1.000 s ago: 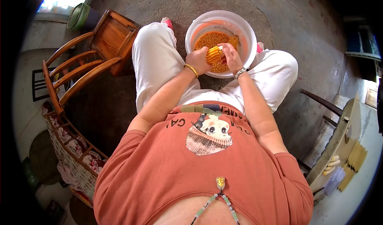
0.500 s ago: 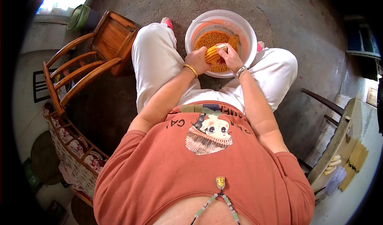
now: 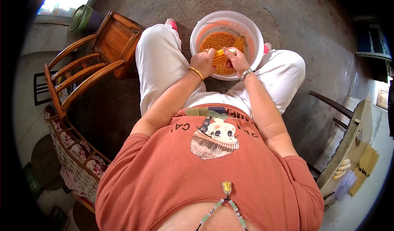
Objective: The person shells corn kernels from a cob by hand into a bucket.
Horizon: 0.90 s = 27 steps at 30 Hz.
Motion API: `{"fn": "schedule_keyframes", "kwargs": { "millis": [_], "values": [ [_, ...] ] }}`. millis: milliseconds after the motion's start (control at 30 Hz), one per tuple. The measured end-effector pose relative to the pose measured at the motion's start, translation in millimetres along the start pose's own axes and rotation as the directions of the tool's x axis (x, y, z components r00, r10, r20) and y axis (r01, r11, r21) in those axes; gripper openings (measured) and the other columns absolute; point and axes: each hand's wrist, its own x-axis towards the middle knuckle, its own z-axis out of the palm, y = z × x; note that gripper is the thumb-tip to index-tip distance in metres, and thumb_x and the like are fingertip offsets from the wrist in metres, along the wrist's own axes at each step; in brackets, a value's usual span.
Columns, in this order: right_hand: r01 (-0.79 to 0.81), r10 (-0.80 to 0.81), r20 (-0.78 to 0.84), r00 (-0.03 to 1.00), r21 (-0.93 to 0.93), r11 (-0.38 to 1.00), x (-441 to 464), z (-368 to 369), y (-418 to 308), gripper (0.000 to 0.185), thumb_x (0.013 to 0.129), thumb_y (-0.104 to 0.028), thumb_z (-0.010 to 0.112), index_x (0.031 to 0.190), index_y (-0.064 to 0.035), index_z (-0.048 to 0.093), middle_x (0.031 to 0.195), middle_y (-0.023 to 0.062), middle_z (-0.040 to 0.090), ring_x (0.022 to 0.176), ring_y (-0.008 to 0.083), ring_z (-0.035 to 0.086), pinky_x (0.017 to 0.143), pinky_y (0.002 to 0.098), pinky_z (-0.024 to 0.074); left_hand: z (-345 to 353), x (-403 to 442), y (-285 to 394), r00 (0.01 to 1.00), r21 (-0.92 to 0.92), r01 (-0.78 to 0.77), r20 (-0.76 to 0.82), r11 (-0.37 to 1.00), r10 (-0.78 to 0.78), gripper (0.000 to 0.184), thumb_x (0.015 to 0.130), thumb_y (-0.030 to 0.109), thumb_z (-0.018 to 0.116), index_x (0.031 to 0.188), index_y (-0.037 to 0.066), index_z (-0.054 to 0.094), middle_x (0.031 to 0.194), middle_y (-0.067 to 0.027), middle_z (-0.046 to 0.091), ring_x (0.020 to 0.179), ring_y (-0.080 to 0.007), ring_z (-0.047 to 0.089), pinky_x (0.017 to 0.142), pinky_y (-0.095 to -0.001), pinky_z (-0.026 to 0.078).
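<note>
Between my knees stands a white bucket (image 3: 257, 46) with loose yellow kernels (image 3: 217, 39) inside. Another corn cob (image 3: 239, 43) leans at its inner right side. Over the bucket, my left hand (image 3: 202, 63) is wrapped round one end of a yellow corn cob (image 3: 220, 58). My right hand (image 3: 237, 62) is closed on the other end, with its thumb on the rows of kernels. A pale bare tip shows by the right fingers. Part of the held cob is hidden behind both hands.
A wooden chair (image 3: 113, 42) stands on the left, with a green container (image 3: 80, 18) behind it. Below it is a rack with floral cloth (image 3: 80, 151). A table edge (image 3: 342, 143) with pale gloves (image 3: 342, 169) is at the right. The floor (image 3: 299, 22) is concrete.
The held cob has turned and shifted slightly between my hands. My right fingers went from loosely spread to closed on the cob, and the thumb moved a little along it.
</note>
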Motion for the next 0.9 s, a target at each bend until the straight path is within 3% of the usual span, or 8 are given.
{"fn": "schedule_keyframes", "kwargs": {
  "millis": [200, 500, 600, 767, 900],
  "values": [
    [0.016, -0.034, 0.111, 0.993, 0.164, 0.986, 4.8, -1.2, 3.9, 0.03, 0.09, -0.033, 0.062, 0.102, -0.0059, 0.056, 0.078, -0.0006, 0.055, 0.054, 0.0048, 0.047, 0.052, 0.0191, 0.0477, -1.0, 1.0, -1.8, 0.998, -0.025, 0.062, 0.001, 0.998, -0.062, 0.043, 0.059, 0.02, 0.077, 0.092, 0.011, 0.051, 0.082, -0.0108, 0.064, 0.076, -0.0314, 0.064, 0.063, -0.0417, 0.051],
    [0.116, -0.136, 0.129, 0.982, 0.154, 0.981, 3.9, -1.1, 8.1, 0.02, 0.091, -0.017, 0.056, 0.108, -0.0058, 0.055, 0.088, 0.0004, 0.054, 0.061, 0.0035, 0.048, 0.059, 0.0201, 0.0519, 3.9, 1.8, -3.6, 0.992, -0.068, 0.129, 0.017, 0.989, -0.128, 0.043, 0.06, 0.021, 0.076, 0.094, 0.011, 0.052, 0.081, -0.0134, 0.064, 0.077, -0.0319, 0.064, 0.065, -0.0427, 0.051],
    [0.111, -0.131, 0.112, 0.985, 0.166, 0.98, 2.6, -0.6, 3.2, 0.023, 0.09, -0.019, 0.058, 0.11, -0.0066, 0.055, 0.089, 0.0012, 0.055, 0.062, 0.0046, 0.049, 0.058, 0.0199, 0.0515, -0.7, 2.5, -2.5, 0.997, -0.04, 0.082, 0.001, 0.996, -0.082, 0.045, 0.06, 0.02, 0.076, 0.097, 0.011, 0.051, 0.083, -0.0132, 0.064, 0.078, -0.0315, 0.064, 0.065, -0.043, 0.051],
    [0.014, -0.01, -0.047, 0.999, 0.104, 0.994, -0.6, 2.6, -6.8, 0.026, 0.089, -0.026, 0.062, 0.106, -0.0081, 0.057, 0.086, 0.0001, 0.056, 0.062, 0.0057, 0.05, 0.056, 0.0185, 0.0481, -4.3, 1.1, 3.1, 0.994, 0.001, -0.079, -0.078, 0.997, 0.079, 0.052, 0.061, 0.019, 0.076, 0.104, 0.01, 0.049, 0.09, -0.0126, 0.061, 0.081, -0.0311, 0.063, 0.065, -0.0421, 0.051],
    [-0.004, 0.005, -0.007, 1.0, 0.028, 1.0, 2.4, -0.7, -3.6, 0.026, 0.089, -0.029, 0.062, 0.104, -0.0088, 0.058, 0.084, -0.0013, 0.056, 0.065, 0.0054, 0.05, 0.055, 0.0184, 0.0466, -4.2, -0.3, 5.9, 0.999, -0.031, -0.029, -0.033, 0.999, 0.028, 0.054, 0.061, 0.021, 0.077, 0.106, 0.01, 0.048, 0.093, -0.0134, 0.06, 0.082, -0.0314, 0.063, 0.067, -0.041, 0.051]
  ]
}}
